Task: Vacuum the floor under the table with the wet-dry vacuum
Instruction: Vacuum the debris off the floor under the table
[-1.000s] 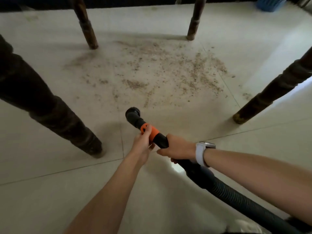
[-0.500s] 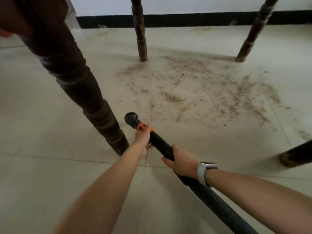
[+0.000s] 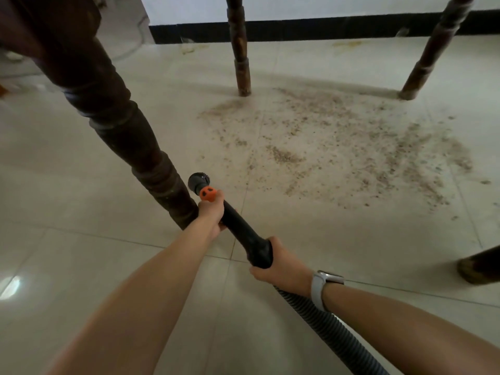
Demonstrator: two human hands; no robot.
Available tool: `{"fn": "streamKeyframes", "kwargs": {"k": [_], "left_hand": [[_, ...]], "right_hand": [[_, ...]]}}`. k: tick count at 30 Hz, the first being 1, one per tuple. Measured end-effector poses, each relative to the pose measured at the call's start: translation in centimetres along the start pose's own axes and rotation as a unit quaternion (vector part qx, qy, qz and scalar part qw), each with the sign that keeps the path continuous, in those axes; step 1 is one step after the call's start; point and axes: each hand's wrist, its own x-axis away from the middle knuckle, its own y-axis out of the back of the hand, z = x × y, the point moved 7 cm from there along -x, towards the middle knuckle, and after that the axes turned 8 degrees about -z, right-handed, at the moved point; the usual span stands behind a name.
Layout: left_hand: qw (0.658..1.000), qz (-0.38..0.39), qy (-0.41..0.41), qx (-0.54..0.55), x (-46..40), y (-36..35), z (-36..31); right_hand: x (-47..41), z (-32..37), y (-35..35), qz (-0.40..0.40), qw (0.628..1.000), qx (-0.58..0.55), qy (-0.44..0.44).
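A black vacuum wand (image 3: 238,223) with an orange collar (image 3: 207,193) and a round nozzle (image 3: 198,181) points forward over the pale tiled floor. My left hand (image 3: 212,215) grips the wand just behind the orange collar. My right hand (image 3: 281,267), with a watch on its wrist, grips the wand's thick rear end where the ribbed grey hose (image 3: 332,331) starts. A wide patch of brown dirt and crumbs (image 3: 338,147) lies on the floor ahead and to the right of the nozzle, between the table legs.
A thick dark table leg (image 3: 130,142) stands just left of the nozzle. Two thinner legs stand farther back (image 3: 242,63) and back right (image 3: 427,58); a fourth foot (image 3: 479,266) is at the right edge. A white wall with a black skirting (image 3: 311,28) closes the back.
The view has swung left and lower, so the near left leg now looms beside the nozzle. My right hand has slid back along the wand to its rear end.
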Motion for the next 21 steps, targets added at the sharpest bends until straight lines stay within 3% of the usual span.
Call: {"fn": "streamKeyframes", "kwargs": {"k": [4, 13, 21], "left_hand": [[0.997, 0.013, 0.029, 0.072, 0.8, -1.7, 1.1], [0.993, 0.030, 0.022, 0.113, 0.0, -2.2, 0.6], [0.994, 0.089, 0.027, 0.064, 1.0, -3.8, 1.3]], "right_hand": [[-0.2, -0.4, 0.8, -0.005, 1.000, 0.000, 0.011], [-3.0, 0.5, 1.5, 0.014, 1.000, 0.015, 0.017], [-1.3, -1.4, 2.3, -0.003, 1.000, 0.002, -0.002]]}}
